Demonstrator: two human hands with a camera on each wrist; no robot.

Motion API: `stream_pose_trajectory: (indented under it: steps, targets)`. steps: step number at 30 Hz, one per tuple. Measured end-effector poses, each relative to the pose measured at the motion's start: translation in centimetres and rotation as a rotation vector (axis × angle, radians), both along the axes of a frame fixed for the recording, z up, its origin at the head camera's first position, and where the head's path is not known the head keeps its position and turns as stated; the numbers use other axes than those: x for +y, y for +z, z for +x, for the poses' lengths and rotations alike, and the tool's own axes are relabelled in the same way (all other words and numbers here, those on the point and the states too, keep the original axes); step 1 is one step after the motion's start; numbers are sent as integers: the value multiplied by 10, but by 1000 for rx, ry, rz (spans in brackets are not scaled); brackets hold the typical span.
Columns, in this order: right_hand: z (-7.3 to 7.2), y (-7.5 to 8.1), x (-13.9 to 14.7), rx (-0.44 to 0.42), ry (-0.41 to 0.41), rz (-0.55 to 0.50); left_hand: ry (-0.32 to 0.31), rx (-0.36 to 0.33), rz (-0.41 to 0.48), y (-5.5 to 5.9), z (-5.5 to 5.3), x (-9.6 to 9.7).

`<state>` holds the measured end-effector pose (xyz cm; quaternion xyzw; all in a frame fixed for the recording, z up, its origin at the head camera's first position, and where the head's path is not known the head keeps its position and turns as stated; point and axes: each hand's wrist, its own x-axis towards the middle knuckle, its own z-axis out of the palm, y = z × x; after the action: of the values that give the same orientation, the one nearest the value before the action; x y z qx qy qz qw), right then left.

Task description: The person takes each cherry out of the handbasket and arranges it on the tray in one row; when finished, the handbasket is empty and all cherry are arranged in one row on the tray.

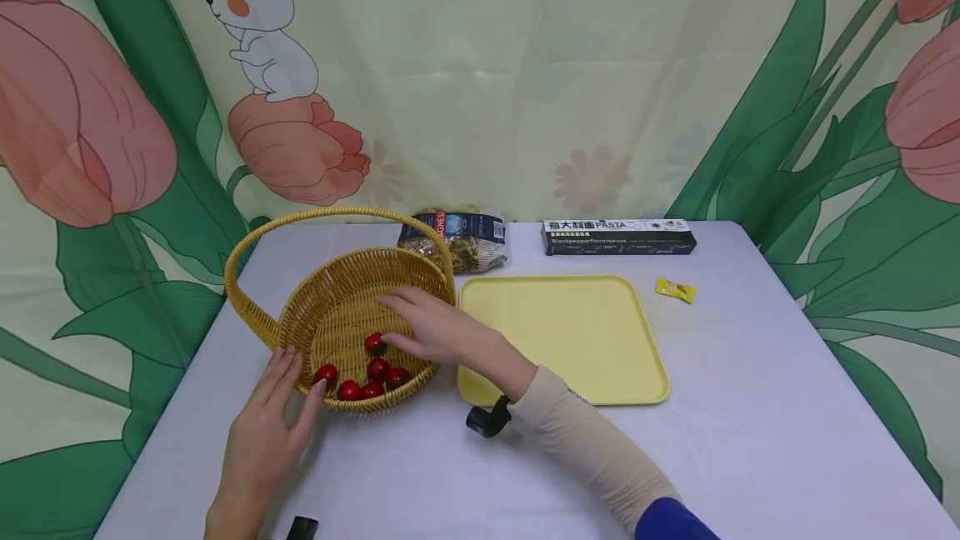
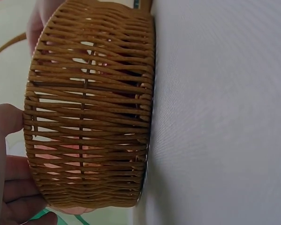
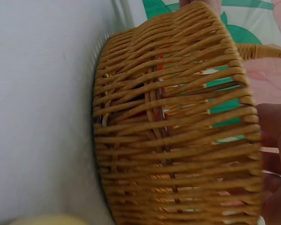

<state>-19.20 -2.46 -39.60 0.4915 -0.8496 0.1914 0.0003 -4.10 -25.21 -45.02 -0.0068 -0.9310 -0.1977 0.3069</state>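
A round wicker basket (image 1: 362,273) with a tall hoop handle stands on the left part of the table. Several dark red cherries (image 1: 349,390) lie in it, mostly along the near side. My left hand (image 1: 262,423) is at the basket's left rim, its fingers fairly straight along the outside and the thumb at the near rim. Reaching over the right rim, my right hand (image 1: 431,327) has its fingers spread above the basket's inside. Its thumb tip is right by the rearmost cherry (image 1: 375,343). From both wrist views the woven wall (image 2: 89,108) hides most of the inside.
A yellow tray (image 1: 562,340) lies right of the basket, under the right forearm. Behind stand a pasta bag (image 1: 468,240) and a black pasta box (image 1: 618,237). A small yellow packet (image 1: 675,290) lies right of the tray. A printed curtain (image 1: 480,107) hangs at the back.
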Motion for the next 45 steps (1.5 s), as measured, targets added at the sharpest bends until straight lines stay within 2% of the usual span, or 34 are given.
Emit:
stream_pose_trajectory:
  steps: [7, 13, 20, 30, 39, 45]
  targets:
    - [-9, -3, -20, -17, -7, 80, -14, 30, -3, -1, -3, 0]
    - [-16, -11, -36, 9, 20, 121, 1, 6, -7, -2, -1, 0]
    - [-14, -21, -50, -24, 86, 193, 25, -6, 11, -3, 3, -1]
    - [-13, -23, -53, -64, 74, 296, 41, -40, 22, -3, 1, 0]
    - [-11, -21, -54, -77, 46, 300, 49, -52, 26, -1, 1, 1]
    - [-7, -14, -49, -82, 62, 228, 52, -51, 22, 0, 1, 2]
